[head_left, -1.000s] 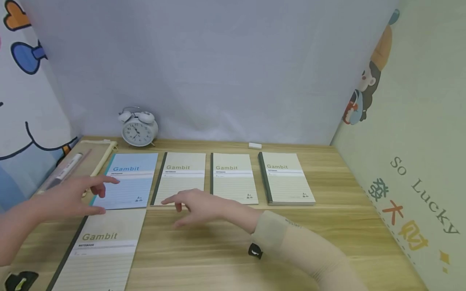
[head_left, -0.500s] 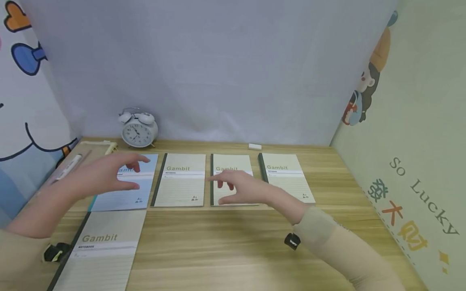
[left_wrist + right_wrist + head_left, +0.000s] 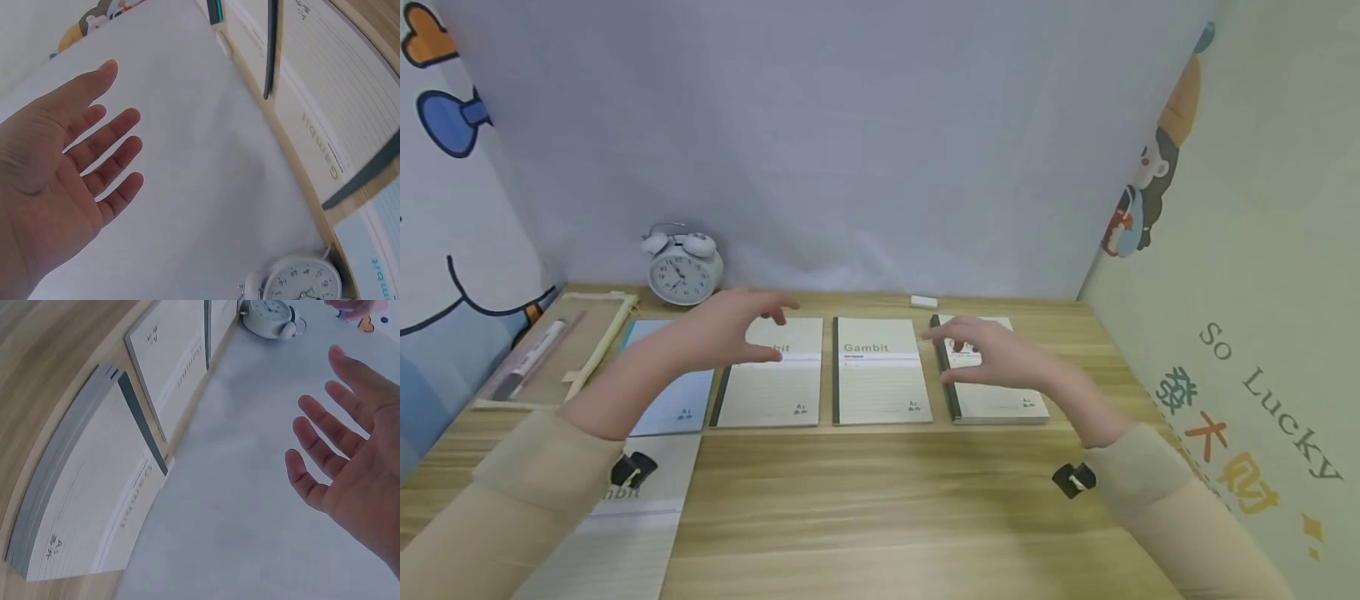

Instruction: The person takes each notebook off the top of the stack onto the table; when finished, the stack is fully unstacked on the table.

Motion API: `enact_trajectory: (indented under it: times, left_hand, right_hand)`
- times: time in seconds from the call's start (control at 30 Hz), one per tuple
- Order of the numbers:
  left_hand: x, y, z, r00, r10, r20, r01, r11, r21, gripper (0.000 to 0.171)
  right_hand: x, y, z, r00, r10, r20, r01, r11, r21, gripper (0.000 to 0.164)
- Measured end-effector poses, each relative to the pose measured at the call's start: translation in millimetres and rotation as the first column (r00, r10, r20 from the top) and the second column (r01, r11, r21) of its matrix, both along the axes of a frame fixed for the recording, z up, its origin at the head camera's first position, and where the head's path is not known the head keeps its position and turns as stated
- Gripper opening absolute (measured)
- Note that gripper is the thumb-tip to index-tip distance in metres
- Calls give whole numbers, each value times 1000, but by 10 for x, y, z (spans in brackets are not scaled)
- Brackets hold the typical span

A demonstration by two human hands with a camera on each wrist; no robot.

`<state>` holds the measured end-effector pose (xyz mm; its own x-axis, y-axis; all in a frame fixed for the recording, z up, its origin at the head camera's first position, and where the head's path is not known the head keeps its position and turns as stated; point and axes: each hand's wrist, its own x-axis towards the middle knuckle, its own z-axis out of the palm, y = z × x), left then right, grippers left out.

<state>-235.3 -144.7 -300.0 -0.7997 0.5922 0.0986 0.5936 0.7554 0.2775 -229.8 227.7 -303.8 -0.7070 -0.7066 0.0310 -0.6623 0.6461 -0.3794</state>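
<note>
Wood grain runs smooth across the tabletop (image 3: 850,517), matt paper covers the notebooks (image 3: 880,387), softly rippled cloth makes the backdrop (image 3: 865,150), matt fabric the sleeves (image 3: 1142,475), and the alarm clock (image 3: 683,277) looks smooth!

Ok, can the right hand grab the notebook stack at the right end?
Probably yes: the right hand holds nothing, and nothing shows between it and the notebook stack.

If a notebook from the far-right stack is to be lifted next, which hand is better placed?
Probably the right hand: in the head view it appears over the notebook stack and holds nothing. The left hand, also empty, is farther off, near the cream notebook beside the blue one.
</note>
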Motion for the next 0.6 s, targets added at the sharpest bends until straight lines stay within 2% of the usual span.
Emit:
enact_trajectory:
  times: [0.13,0.33,0.6]
  left_hand:
    - [-76,253,-5,999,-33,1,33,999,29,66]
    - [-191,598,-27,997,-65,43,60,992,109,67]
    - [-271,1071,-170,993,-113,31,107,982,153,70]
  right_hand:
    - [-61,252,33,999,-44,25,45,998,-49,56]
    - [-138,559,11,992,-122,43,124,991,-51,60]
    - [-215,901,-73,975,-213,65,218,972,-92,62]
